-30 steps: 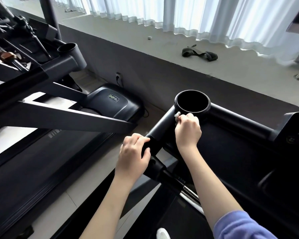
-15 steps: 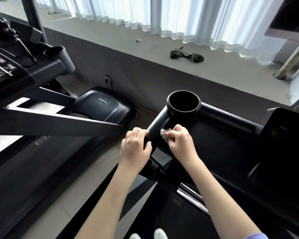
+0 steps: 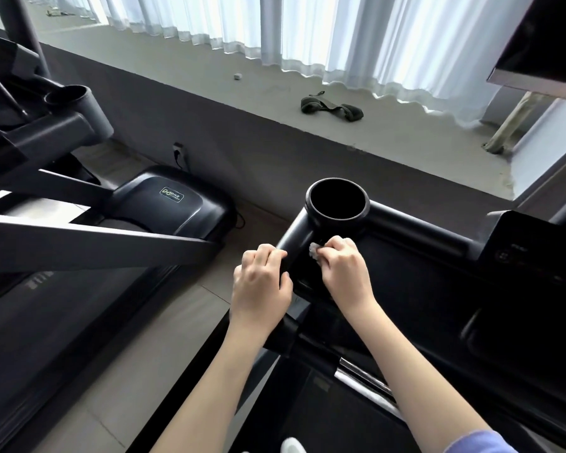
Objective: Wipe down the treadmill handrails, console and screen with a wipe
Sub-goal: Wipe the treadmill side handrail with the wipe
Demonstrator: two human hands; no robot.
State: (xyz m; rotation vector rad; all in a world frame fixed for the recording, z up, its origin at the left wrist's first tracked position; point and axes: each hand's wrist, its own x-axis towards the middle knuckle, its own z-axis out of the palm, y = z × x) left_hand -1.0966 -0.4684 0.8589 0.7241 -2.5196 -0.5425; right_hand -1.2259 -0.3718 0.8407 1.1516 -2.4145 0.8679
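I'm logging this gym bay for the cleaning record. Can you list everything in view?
handrail: one, black, centre, running toward the camera
cup holder: one, black, at the handrail's far end
wipe: one, white, on the handrail just below the cup holder
console: one, black, right
screen: one, dark, top right corner
neighbouring treadmill: one, black, left
curtains: one run, white, top
ledge: one, grey, beneath the curtains
strap: one, dark, on the ledge
left grip: one, bare, wrapped round the handrail
right grip: one, bare, holding the wipe
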